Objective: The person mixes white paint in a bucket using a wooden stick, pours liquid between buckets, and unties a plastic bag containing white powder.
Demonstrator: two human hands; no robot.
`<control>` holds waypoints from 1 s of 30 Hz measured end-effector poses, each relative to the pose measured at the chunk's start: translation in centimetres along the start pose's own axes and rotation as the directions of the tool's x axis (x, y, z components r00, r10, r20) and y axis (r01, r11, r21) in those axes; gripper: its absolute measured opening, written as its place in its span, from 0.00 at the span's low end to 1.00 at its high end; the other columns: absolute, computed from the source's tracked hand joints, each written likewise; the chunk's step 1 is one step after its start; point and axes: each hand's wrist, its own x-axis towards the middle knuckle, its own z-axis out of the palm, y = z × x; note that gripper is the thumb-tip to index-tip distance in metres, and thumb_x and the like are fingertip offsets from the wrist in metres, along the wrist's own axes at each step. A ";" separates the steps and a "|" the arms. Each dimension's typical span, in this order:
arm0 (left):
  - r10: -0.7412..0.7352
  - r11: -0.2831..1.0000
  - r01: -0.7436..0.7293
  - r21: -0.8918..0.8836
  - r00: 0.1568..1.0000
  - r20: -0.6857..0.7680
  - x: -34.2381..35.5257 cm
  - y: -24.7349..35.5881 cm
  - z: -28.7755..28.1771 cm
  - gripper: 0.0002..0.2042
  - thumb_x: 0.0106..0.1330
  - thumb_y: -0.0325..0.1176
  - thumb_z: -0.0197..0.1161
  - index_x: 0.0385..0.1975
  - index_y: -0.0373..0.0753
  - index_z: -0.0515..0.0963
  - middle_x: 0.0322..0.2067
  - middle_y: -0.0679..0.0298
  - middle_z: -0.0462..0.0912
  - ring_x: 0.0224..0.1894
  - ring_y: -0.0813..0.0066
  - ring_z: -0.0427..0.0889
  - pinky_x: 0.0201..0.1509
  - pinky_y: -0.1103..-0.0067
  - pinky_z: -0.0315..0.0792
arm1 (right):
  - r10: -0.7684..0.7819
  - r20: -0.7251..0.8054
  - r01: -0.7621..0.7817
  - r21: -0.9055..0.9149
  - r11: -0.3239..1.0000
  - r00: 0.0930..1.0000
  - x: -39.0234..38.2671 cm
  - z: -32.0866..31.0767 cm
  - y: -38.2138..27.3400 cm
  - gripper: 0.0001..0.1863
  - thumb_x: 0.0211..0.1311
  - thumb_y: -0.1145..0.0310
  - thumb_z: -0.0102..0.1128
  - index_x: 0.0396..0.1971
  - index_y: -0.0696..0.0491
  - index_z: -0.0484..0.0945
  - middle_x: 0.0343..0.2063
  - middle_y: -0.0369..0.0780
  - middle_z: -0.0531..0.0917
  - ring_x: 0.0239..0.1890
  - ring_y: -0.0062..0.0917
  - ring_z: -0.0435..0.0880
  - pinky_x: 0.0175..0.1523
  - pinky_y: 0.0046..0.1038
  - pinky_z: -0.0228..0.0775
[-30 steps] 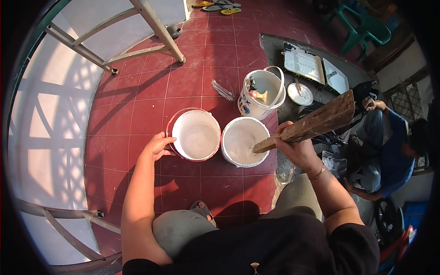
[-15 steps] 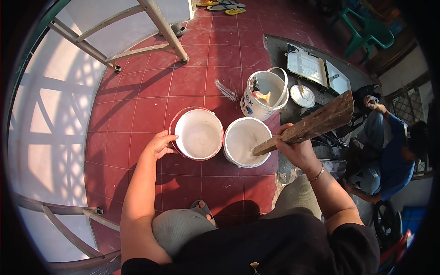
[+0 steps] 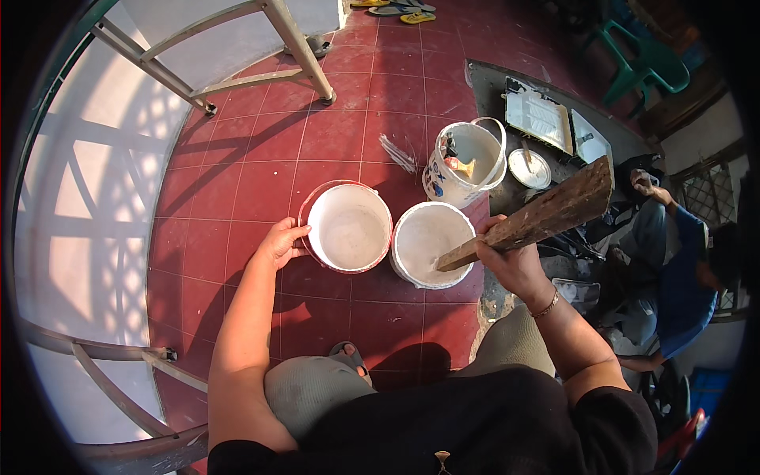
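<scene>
Two white buckets stand side by side on the red tiles in front of me. My left hand point(image 3: 283, 241) grips the rim of the left bucket point(image 3: 321, 226), thumb over the edge and fingers outside. That bucket has a reddish rim and a whitish inside. In the right bucket point(image 3: 412, 277) rests the narrow end of a rough wooden plank point(image 3: 546, 204), dipped into pale, whitish material. My right hand point(image 3: 511, 257) is wrapped round the plank just above the bucket, and the broad end slants up to the right.
Behind stands a handled white bucket point(image 3: 447, 186) with a paintbrush point(image 3: 459, 165) inside. Right of it lie a round white lid point(image 3: 529, 178) and a paint tray point(image 3: 538, 119). A person in blue point(image 3: 682, 289) crouches at right. Metal frame legs point(image 3: 305, 55) stand at far left.
The whole view has shifted slightly, so the floor and buckets appear a little farther right. Both hands keep their holds. The crouching person at right has changed posture a little.
</scene>
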 end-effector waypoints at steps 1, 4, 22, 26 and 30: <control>-0.003 1.000 0.003 0.000 1.000 0.005 0.1 0.1 0.4 0.10 0.62 0.31 0.62 0.41 0.39 0.71 0.40 0.63 0.79 0.41 0.70 0.79 0.49 0.61 0.73 | 0.004 -0.002 -0.004 -0.003 1.000 1.000 0.1 0.7 0.2 0.12 0.49 0.74 0.65 0.34 0.57 0.74 0.32 0.40 0.78 0.36 0.27 0.78 0.42 0.29 0.69; 0.040 0.995 -0.033 0.092 0.996 -0.083 0.1 0.5 1.0 0.08 0.62 0.30 0.62 0.37 0.42 0.71 0.37 0.65 0.78 0.39 0.72 0.79 0.46 0.63 0.73 | 0.044 -0.035 -0.035 0.227 0.973 0.998 1.4 2.0 0.3 0.12 0.50 0.73 0.66 0.35 0.57 0.75 0.32 0.39 0.77 0.36 0.26 0.78 0.42 0.28 0.70; 0.009 1.000 -0.007 0.029 0.998 -0.055 -0.3 0.4 0.7 0.09 0.65 0.36 0.60 0.38 0.40 0.73 0.35 0.64 0.78 0.36 0.72 0.78 0.44 0.66 0.73 | -0.043 -0.095 0.057 0.151 0.987 0.995 2.6 2.4 0.6 0.11 0.51 0.74 0.64 0.35 0.56 0.75 0.31 0.40 0.78 0.34 0.28 0.78 0.41 0.30 0.70; 0.009 1.000 -0.009 -0.002 0.999 -0.049 -0.5 0.1 0.0 0.09 0.64 0.36 0.60 0.38 0.39 0.72 0.34 0.64 0.78 0.36 0.72 0.78 0.46 0.66 0.74 | -0.139 -0.008 0.136 -0.155 0.978 0.990 1.8 -0.6 -0.4 0.11 0.52 0.75 0.63 0.36 0.56 0.73 0.32 0.39 0.77 0.35 0.24 0.76 0.40 0.27 0.69; 0.018 0.998 -0.012 0.058 0.996 -0.093 -0.5 0.6 0.8 0.10 0.64 0.35 0.61 0.39 0.38 0.72 0.35 0.63 0.78 0.37 0.71 0.78 0.47 0.65 0.74 | -0.074 0.069 0.080 -0.090 0.993 0.995 0.1 0.2 -1.2 0.12 0.54 0.76 0.63 0.38 0.58 0.72 0.35 0.37 0.77 0.37 0.17 0.75 0.42 0.23 0.71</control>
